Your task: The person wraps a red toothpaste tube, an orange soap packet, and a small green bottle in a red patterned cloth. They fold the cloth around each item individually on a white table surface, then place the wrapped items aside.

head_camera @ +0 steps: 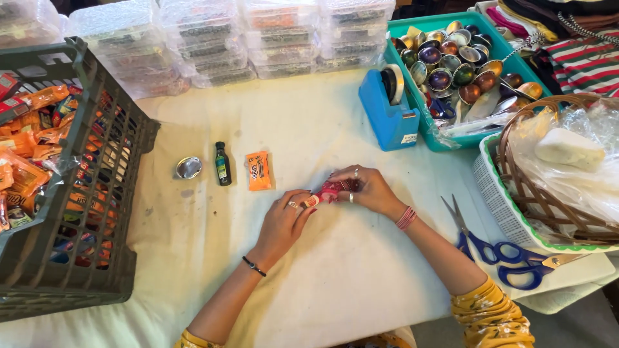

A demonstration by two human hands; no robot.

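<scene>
Cream cloth [335, 270], a little stained, covers the table where the person works. Near its middle both hands meet over a small red packet [330, 191]: the left hand [284, 222] pinches one end between thumb and finger, and the right hand [367, 190] closes its fingertips on the other. To the right lie blue scissors [500, 254], just beside a white basket [496, 200] holding a wicker one with a plastic-wrapped pale block. Just beyond the hands lie an orange sachet [258, 171], a small dark bottle [222, 164] and a round tin [189, 167]. At the left stands a grey crate [97, 193] full of orange packets. Farther off sit a blue tape dispenser [390, 109], a teal tray [412, 38] of shiny round tins, and stacked clear boxes [225, 38] along the far edge, with folded fabrics in the far right corner.
</scene>
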